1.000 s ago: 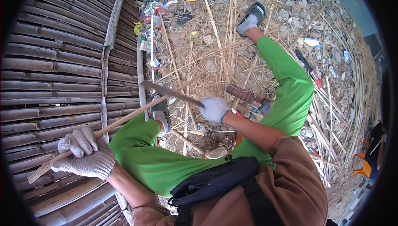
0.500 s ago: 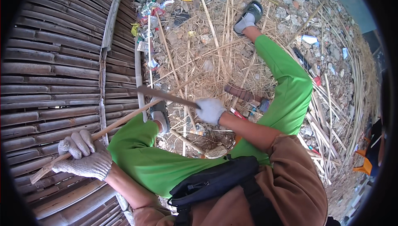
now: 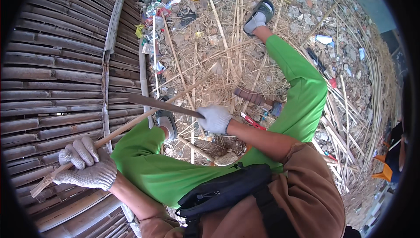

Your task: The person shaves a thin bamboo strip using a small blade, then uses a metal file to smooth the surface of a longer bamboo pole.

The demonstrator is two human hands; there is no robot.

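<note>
In its white knit glove, my left hand [image 3: 89,163] grips a long, slim bamboo stick [image 3: 119,132] near its split lower end. The stick slants up and away to the right over the straw. My right hand [image 3: 215,119], also gloved, is closed around the handle end of a long knife [image 3: 168,106]. The handle itself is hidden in the fist. The dark blade points left and crosses over the stick; whether the two touch I cannot tell. Both forearms lie near my green-trousered legs, which are spread apart.
A wall of bamboo slats [image 3: 52,85] stands close on the left. Between my legs lie a brown wrapped cylinder [image 3: 251,96], a red-and-white object [image 3: 253,122] and a stone [image 3: 225,159]. Straw, loose bamboo strips [image 3: 337,137] and litter cover the ground. An orange item [image 3: 383,168] shows at far right.
My right hand and the knife have shifted left, the blade reaching farther past the stick. The left hand still grips the stick in about the same place. The view has shifted slightly.
</note>
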